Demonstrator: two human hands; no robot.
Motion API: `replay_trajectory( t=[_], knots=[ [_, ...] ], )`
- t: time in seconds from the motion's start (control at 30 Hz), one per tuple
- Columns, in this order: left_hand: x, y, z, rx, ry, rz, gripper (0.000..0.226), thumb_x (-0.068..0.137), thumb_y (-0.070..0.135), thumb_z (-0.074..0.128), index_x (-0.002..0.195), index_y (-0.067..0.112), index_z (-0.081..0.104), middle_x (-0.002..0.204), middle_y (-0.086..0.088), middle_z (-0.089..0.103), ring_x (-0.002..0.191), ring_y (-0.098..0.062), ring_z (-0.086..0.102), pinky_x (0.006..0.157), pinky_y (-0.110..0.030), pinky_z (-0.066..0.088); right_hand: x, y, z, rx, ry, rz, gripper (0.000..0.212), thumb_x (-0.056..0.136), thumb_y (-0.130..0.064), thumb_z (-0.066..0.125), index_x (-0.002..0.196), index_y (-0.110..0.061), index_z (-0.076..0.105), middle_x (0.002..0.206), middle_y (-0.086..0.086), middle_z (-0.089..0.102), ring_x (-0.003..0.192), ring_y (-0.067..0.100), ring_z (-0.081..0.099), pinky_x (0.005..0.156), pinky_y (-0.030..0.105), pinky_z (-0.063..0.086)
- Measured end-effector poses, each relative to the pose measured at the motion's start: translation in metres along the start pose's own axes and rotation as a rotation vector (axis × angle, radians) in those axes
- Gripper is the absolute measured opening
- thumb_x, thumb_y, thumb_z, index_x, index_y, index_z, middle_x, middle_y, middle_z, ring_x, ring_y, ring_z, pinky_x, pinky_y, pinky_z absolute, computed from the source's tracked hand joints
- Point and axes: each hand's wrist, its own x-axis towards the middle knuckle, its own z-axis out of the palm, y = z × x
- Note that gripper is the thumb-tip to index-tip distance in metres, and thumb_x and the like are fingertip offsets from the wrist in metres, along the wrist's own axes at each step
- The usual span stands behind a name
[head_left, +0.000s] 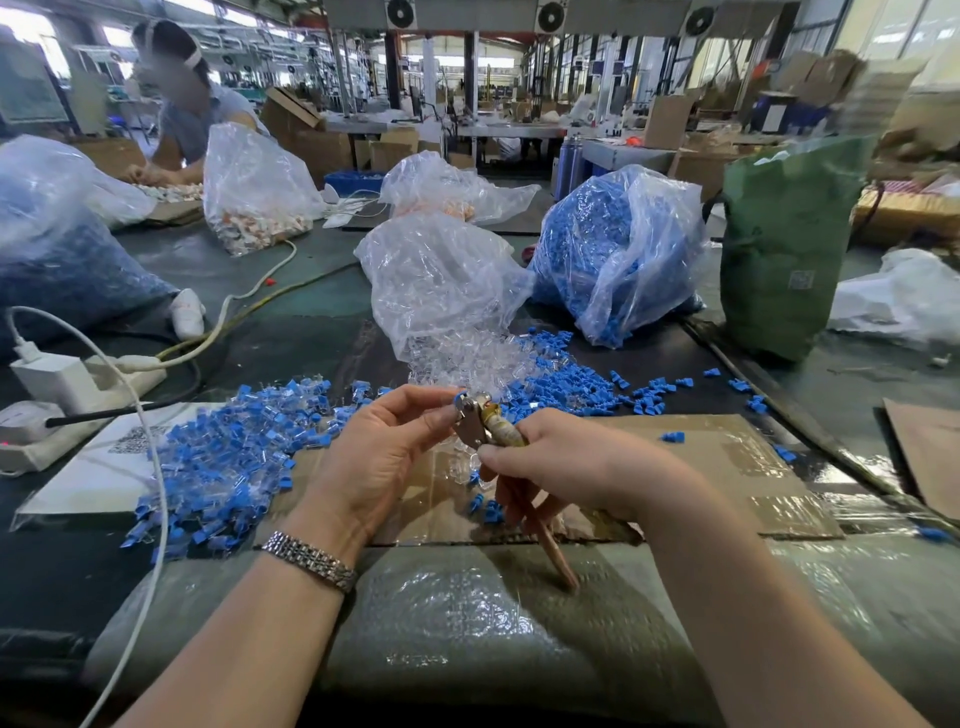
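My right hand (558, 465) grips a pair of pliers (491, 434) with taped, worn handles; one handle sticks down toward the bubble wrap. My left hand (384, 452) pinches a small blue plastic part (458, 399) at the metal jaws of the pliers. Both hands hover above a flat piece of cardboard (727, 467). A heap of assembled blue-and-clear pieces (228, 457) lies left of my left hand. Loose blue caps (561, 387) and clear plastic pieces (467, 358) lie just beyond my hands.
A clear bag of clear pieces (441, 280) and a bag of blue caps (613, 254) stand behind. A green sack (779, 249) is at right. A white power strip (78, 379) with cables sits at left. Another person (192, 114) works far left. Bubble wrap (467, 623) covers the near edge.
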Motion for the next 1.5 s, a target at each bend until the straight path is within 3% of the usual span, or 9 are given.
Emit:
replay_trajectory(
  t=[0.43,0.57,0.67,0.77,0.9,1.03,1.27,1.4,1.5],
  knots=[
    [0.001,-0.005,-0.004,0.246,0.066,0.093,0.015,0.075,0.014,0.079,0.089,0.020,0.080,0.102,-0.010,0.078,0.101,-0.022,0.073,0.088,-0.028,0.057,0.007,0.005,0.009,-0.022,0.092,0.064,0.058,0.097,-0.058,0.051,0.091,-0.003,0.066,0.069,0.004,0.068,0.063,0.022,0.071,0.078,0.046,0.063],
    [0.005,-0.002,-0.018,0.778,0.503,0.297,0.019,0.089,0.007,0.074,0.090,0.025,0.071,0.096,0.004,0.073,0.095,-0.013,0.068,0.085,-0.028,0.055,0.005,0.019,-0.017,-0.184,0.290,0.112,0.047,0.094,-0.060,0.055,0.081,-0.015,0.061,0.067,-0.001,0.062,0.054,0.014,0.059,0.050,0.025,0.049],
    [0.002,0.000,-0.018,1.144,0.697,0.367,0.026,0.088,0.003,0.067,0.104,0.022,0.066,0.112,-0.004,0.058,0.107,-0.019,0.056,0.085,-0.026,0.044,0.011,0.038,-0.030,-0.468,0.497,0.222,0.042,0.094,-0.057,0.057,0.077,-0.019,0.054,0.077,0.001,0.062,0.066,0.018,0.058,0.054,0.030,0.038],
    [-0.003,0.000,-0.007,1.121,0.395,0.359,0.020,0.089,0.003,0.065,0.101,0.020,0.067,0.097,0.000,0.062,0.083,-0.003,0.058,0.067,-0.011,0.045,0.022,0.054,-0.027,-0.644,0.522,0.312,0.043,0.094,-0.058,0.058,0.087,-0.016,0.051,0.108,0.011,0.061,0.093,0.027,0.060,0.076,0.039,0.051],
    [-0.009,-0.002,0.001,1.126,0.018,0.192,0.012,0.091,0.006,0.068,0.091,0.019,0.068,0.085,0.004,0.064,0.069,0.011,0.056,0.062,-0.007,0.046,0.027,0.063,-0.018,-0.763,0.534,0.367,0.056,0.094,-0.060,0.056,0.124,-0.012,0.056,0.132,0.016,0.050,0.121,0.033,0.047,0.099,0.045,0.043],
    [-0.009,-0.004,-0.001,1.246,-0.012,0.190,0.008,0.090,0.015,0.071,0.088,0.022,0.068,0.086,0.007,0.065,0.073,0.010,0.056,0.063,-0.006,0.044,0.026,0.056,-0.014,-0.800,0.656,0.215,0.050,0.093,-0.059,0.058,0.125,-0.021,0.056,0.129,0.006,0.047,0.124,0.027,0.041,0.103,0.049,0.037],
    [-0.008,-0.005,-0.003,1.317,-0.028,0.146,0.004,0.088,0.025,0.077,0.088,0.026,0.073,0.091,0.011,0.068,0.086,-0.003,0.062,0.075,-0.015,0.049,0.029,0.043,0.003,-0.540,0.373,0.012,0.010,0.091,-0.028,0.073,0.101,-0.026,0.074,0.103,-0.005,0.071,0.095,0.016,0.064,0.091,0.041,0.056],
    [-0.007,-0.004,-0.004,1.074,0.036,0.075,0.005,0.088,0.024,0.078,0.092,0.024,0.074,0.080,0.004,0.074,0.073,0.001,0.067,0.063,-0.008,0.050,0.031,0.048,0.001,-0.383,0.512,-0.072,0.009,0.093,-0.020,0.071,0.089,-0.028,0.070,0.088,-0.011,0.068,0.083,0.006,0.064,0.082,0.031,0.058],
    [-0.006,0.001,-0.006,0.768,0.054,-0.017,0.010,0.085,0.019,0.078,0.094,0.020,0.076,0.087,0.000,0.078,0.078,-0.013,0.074,0.071,-0.024,0.058,0.031,0.045,0.001,0.017,0.597,-0.229,0.009,0.089,-0.021,0.075,0.084,-0.027,0.072,0.075,-0.010,0.071,0.072,0.001,0.067,0.071,0.017,0.055]
  ],
)
